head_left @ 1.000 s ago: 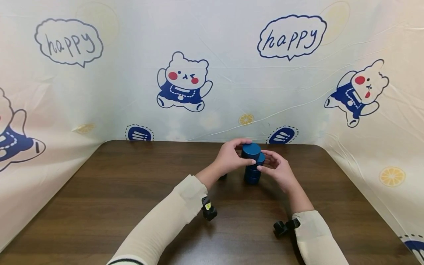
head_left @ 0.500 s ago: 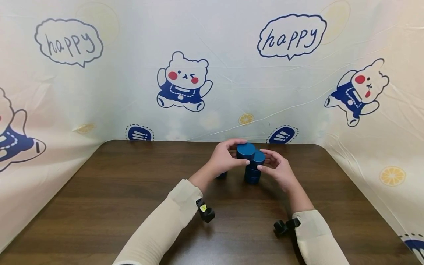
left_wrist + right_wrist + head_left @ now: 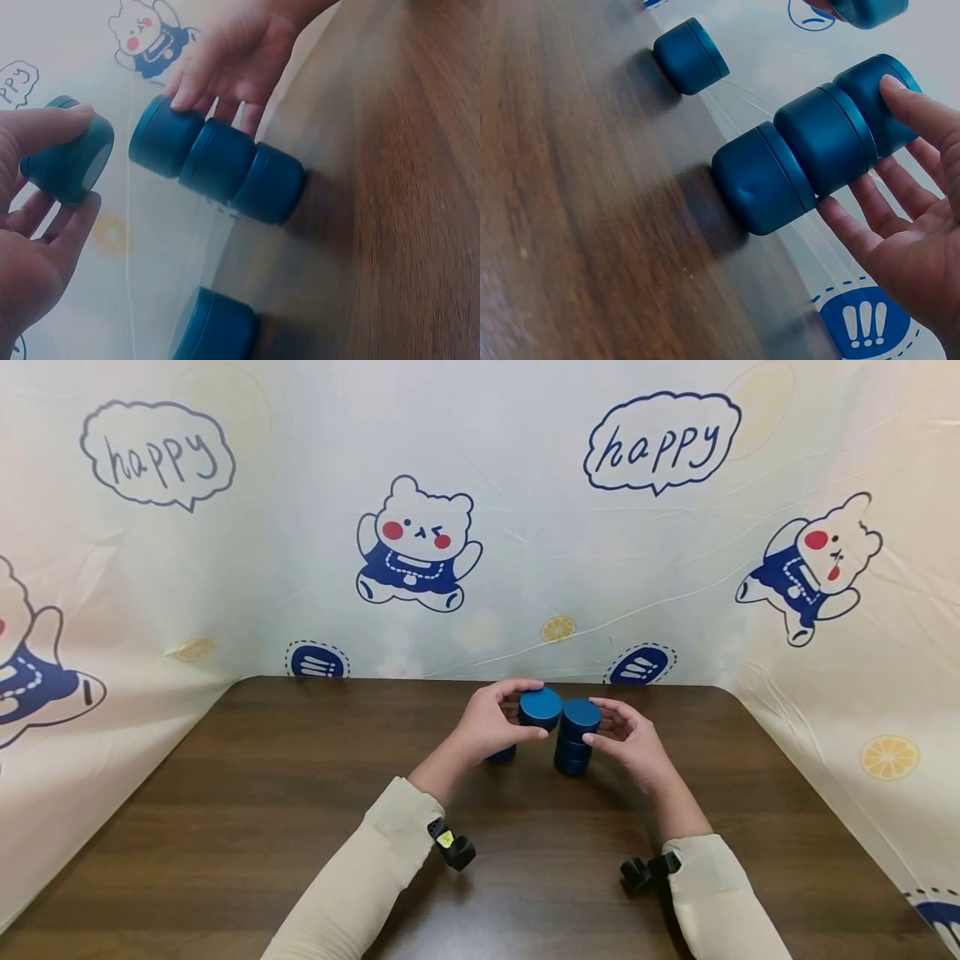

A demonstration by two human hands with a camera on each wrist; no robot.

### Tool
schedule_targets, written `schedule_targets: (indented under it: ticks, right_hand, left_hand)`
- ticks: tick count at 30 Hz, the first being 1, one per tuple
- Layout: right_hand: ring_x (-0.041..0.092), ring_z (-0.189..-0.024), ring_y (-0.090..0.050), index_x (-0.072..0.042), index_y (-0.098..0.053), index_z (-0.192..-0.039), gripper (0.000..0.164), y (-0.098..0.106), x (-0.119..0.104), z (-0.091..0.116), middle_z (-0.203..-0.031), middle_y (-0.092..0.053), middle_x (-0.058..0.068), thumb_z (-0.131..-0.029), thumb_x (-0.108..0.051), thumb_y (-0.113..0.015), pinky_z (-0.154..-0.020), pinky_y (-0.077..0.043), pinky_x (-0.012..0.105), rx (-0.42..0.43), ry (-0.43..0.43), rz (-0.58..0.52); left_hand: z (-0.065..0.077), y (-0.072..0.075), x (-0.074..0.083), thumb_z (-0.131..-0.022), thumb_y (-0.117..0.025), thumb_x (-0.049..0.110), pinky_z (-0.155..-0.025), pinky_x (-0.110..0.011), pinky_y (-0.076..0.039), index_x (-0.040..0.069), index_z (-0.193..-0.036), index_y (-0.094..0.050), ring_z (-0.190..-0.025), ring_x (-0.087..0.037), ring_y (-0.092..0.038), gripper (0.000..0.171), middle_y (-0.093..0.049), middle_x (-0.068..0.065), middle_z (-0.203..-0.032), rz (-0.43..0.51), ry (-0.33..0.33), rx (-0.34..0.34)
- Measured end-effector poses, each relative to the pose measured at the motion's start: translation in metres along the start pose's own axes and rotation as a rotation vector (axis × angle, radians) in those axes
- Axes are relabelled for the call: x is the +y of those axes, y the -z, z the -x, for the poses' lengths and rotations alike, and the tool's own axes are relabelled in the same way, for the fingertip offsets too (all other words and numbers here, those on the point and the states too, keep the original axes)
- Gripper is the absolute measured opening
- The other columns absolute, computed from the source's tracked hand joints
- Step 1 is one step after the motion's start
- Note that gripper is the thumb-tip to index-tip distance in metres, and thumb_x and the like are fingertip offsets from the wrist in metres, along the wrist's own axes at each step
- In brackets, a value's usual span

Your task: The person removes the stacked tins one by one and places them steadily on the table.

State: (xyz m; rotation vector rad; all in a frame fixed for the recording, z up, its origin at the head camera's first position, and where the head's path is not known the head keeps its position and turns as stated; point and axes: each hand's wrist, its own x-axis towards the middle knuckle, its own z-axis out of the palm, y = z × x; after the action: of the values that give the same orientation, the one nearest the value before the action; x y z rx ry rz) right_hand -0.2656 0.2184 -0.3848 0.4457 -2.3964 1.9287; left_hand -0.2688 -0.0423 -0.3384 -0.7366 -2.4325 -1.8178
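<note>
Pinched between thumb and fingers, a small blue lidded tin (image 3: 540, 707) is held above the table by my left hand (image 3: 486, 723). Just right of it stands a stack of three matching tins (image 3: 217, 159), one on another. My right hand (image 3: 636, 750) grips the top tin (image 3: 877, 101) of that stack, its thumb on the near side and fingers behind. The bottom tin (image 3: 761, 180) rests on the table. Another single tin (image 3: 691, 57) stands on the table left of the stack, partly hidden by my left hand in the head view.
The dark wooden table (image 3: 247, 827) reaches back to a light curtain (image 3: 525, 468) printed with cartoon bears and orange slices. Black wrist cameras sit at the left cuff (image 3: 452, 847) and the right cuff (image 3: 648, 872).
My left hand has moved left with its tin, from over the stack to beside it, slightly lower. More of the stack's top and the single tin now show. My right hand stays put.
</note>
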Motion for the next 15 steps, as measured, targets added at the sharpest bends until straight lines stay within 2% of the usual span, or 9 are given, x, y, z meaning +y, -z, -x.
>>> schedule_targets:
  ticks: [4, 11, 15]
  right_hand:
    - [0.026, -0.119, -0.051, -0.01, -0.048, -0.14, 0.059, 0.001, 0.001, -0.001, -0.134, -0.056, 0.013, -0.088, -0.019, -0.074, -0.102, -0.042, 0.042, 0.006, 0.002, 0.007]
    - [0.024, -0.12, -0.05, -0.009, -0.048, -0.141, 0.059, 0.001, 0.003, -0.001, -0.134, -0.055, 0.011, -0.089, -0.018, -0.073, -0.097, -0.045, 0.028, -0.002, 0.003, 0.008]
    - [0.024, -0.119, -0.051, -0.009, -0.048, -0.141, 0.059, 0.001, 0.003, -0.001, -0.134, -0.056, 0.011, -0.089, -0.018, -0.073, -0.096, -0.046, 0.026, -0.003, 0.011, 0.004]
  left_hand:
    - [0.004, 0.005, -0.003, -0.075, -0.086, 0.013, -0.092, -0.036, -0.052, 0.019, -0.127, -0.064, -0.11, -0.024, -0.061, 0.057, -0.059, -0.004, -0.129, -0.015, 0.003, 0.007]
    - [0.011, 0.015, -0.007, -0.075, -0.086, 0.015, -0.095, -0.04, -0.05, 0.018, -0.128, -0.064, -0.113, -0.026, -0.059, 0.057, -0.058, -0.004, -0.13, -0.03, 0.014, 0.024]
    - [0.014, 0.019, -0.009, -0.075, -0.086, 0.015, -0.096, -0.041, -0.05, 0.017, -0.128, -0.064, -0.114, -0.026, -0.059, 0.058, -0.058, -0.004, -0.13, -0.032, 0.016, 0.033]
